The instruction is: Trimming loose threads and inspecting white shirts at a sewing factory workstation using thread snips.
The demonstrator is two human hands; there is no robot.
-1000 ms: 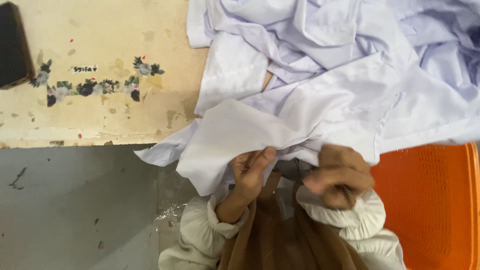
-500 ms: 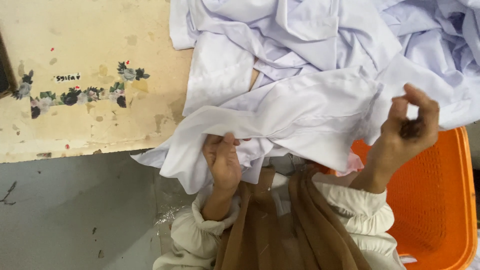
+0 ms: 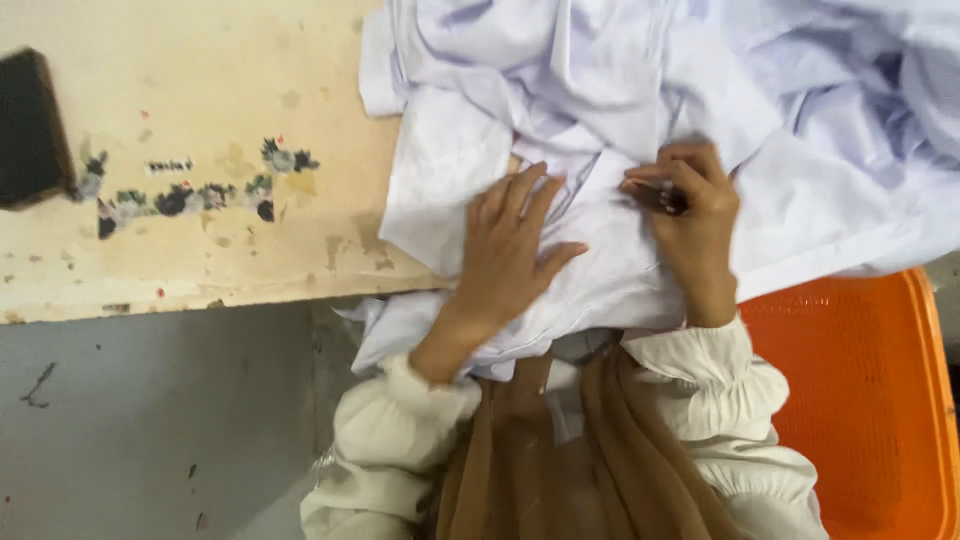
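Observation:
A heap of white cloth garments (image 3: 640,110) covers the right part of a worn cream table (image 3: 200,150) and hangs over its near edge. My left hand (image 3: 515,245) lies flat on the cloth with its fingers spread, pressing it onto the table edge. My right hand (image 3: 690,215) rests on the same cloth just to the right, fingers curled around a small dark tool (image 3: 665,197) whose kind I cannot make out. Both cream sleeves and a brown scarf show at the bottom.
An orange plastic crate (image 3: 860,400) stands at the lower right, beside me. A dark flat object (image 3: 30,130) lies at the table's left edge. A faded flower pattern (image 3: 190,190) marks the tabletop. Grey floor (image 3: 150,420) lies below the table.
Both hands have come up from under the hanging cloth and now lie on top of it. The left hand has flattened out. The right hand came down from mid-air onto the cloth.

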